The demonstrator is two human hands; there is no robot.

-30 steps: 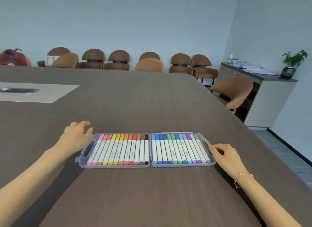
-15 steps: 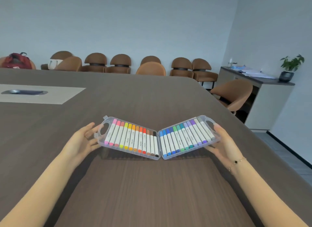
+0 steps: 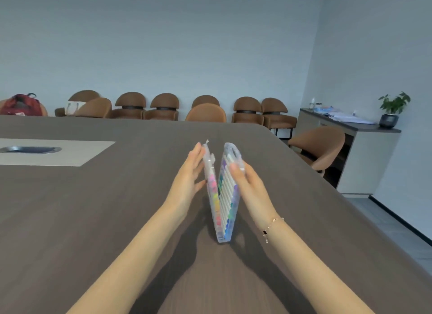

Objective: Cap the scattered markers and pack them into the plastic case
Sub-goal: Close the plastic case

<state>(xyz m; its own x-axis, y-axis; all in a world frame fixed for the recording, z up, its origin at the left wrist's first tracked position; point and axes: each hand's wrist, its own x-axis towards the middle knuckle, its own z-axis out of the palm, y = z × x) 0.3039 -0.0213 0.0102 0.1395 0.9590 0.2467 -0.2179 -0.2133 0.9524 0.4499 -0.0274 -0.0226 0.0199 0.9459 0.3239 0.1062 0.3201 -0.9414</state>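
The clear plastic case (image 3: 221, 237) stands on its hinge on the dark table (image 3: 93, 208), its two halves folded up into a narrow V. Capped markers (image 3: 225, 187) fill both halves, warm colours in the left half, blues and purples in the right. My left hand (image 3: 189, 175) presses flat against the outside of the left half with straight fingers. My right hand (image 3: 245, 180) lies against the outside of the right half, with fingertips curling over its top edge. No loose markers show on the table.
A pale inset panel with a metal cable hatch (image 3: 30, 149) lies at the far left of the table. Brown chairs (image 3: 163, 108) line the back wall, and one chair (image 3: 320, 147) sits at the table's right edge. A cabinet with a potted plant (image 3: 392, 110) stands at right.
The case lay open and flat a second ago. Both hands lifted its outer ends and swung the two halves upward toward each other, so only a narrow gap is left between them.
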